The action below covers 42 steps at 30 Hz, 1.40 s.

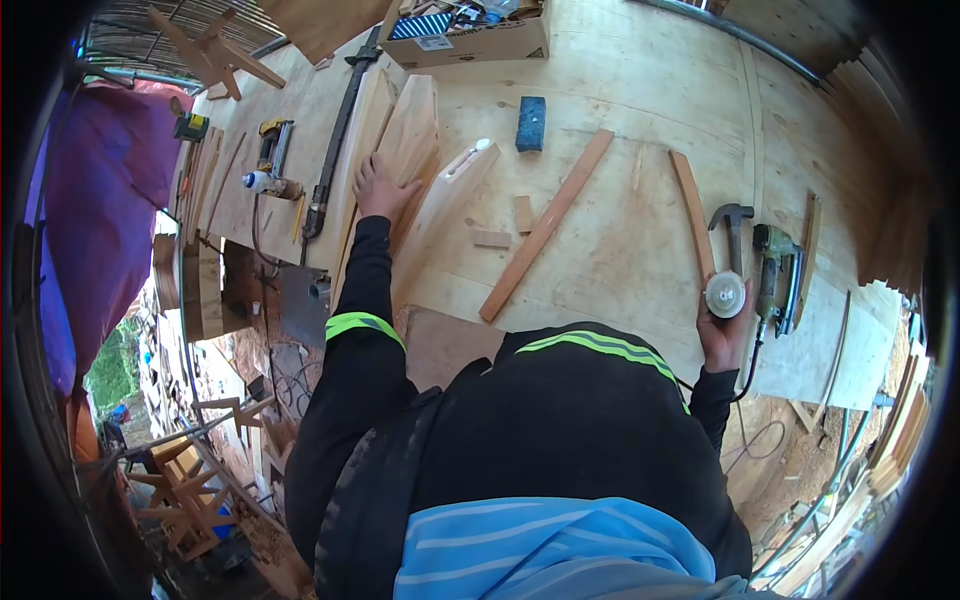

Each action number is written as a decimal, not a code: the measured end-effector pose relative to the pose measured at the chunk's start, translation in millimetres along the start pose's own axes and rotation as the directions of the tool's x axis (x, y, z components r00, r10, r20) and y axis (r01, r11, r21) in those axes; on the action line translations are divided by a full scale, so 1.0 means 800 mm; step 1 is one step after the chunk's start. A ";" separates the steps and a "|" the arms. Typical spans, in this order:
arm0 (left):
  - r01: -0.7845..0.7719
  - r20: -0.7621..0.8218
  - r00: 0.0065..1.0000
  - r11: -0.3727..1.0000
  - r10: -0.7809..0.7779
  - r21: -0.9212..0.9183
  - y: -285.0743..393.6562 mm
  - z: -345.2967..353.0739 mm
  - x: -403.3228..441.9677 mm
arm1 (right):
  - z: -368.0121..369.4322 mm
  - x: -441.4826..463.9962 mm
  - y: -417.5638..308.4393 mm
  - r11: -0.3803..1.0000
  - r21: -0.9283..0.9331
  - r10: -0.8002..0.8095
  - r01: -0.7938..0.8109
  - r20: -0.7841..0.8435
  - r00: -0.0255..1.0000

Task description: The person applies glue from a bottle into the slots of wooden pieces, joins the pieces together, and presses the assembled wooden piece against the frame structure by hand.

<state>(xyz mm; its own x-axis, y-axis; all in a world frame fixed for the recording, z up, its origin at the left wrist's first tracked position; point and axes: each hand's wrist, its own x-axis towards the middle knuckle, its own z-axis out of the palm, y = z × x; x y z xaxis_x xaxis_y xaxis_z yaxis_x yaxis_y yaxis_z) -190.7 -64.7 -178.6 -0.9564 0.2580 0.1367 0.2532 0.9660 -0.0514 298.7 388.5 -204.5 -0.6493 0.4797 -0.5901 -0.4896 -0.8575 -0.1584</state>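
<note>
My left hand point(380, 190) lies with fingers spread on a thick pale wooden board point(412, 125), one of several boards side by side at the left of the bench. A bar clamp point(335, 150) runs along their left side. Another board point(445, 205), with a white blob near its far end, slants just right of that hand. My right hand point(722, 335) is wrapped round a translucent, round-ended container point(725, 294), seen end-on. A hammer point(733, 235) and a nail gun point(772, 270) lie close to it, and a narrow wooden strip point(690, 205) reaches toward that hand.
A long reddish strip point(548, 225) crosses the plywood bench top point(640, 90). Near it are small wood blocks point(491, 239) and a blue block point(531, 124). A cardboard box point(470, 42) stands at the back. Another nail gun point(270, 145) and a bottle point(270, 185) are at left.
</note>
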 end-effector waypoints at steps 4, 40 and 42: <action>-0.007 -0.092 0.996 0.999 0.010 0.034 0.007 0.012 0.001 | 0.004 -0.040 0.033 0.997 0.055 -0.048 0.049 -0.013 0.999; 0.355 0.685 0.535 0.603 0.495 -0.714 0.048 -0.184 -0.285 | 0.047 -0.147 0.009 0.950 0.053 -0.312 0.309 0.253 0.916; 0.465 0.666 0.535 0.478 0.519 -0.745 0.096 -0.141 -0.339 | 0.060 -0.136 -0.003 0.929 -0.094 -0.322 0.358 0.272 0.907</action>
<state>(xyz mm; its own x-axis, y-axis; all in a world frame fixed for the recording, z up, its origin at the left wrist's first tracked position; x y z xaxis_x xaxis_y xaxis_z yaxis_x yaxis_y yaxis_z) 104.2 -58.5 -108.0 -0.4775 0.6296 -0.6128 -0.2155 0.5922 0.7764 342.0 347.2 -101.8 -0.5891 0.7620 -0.2689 -0.6327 -0.6420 -0.4330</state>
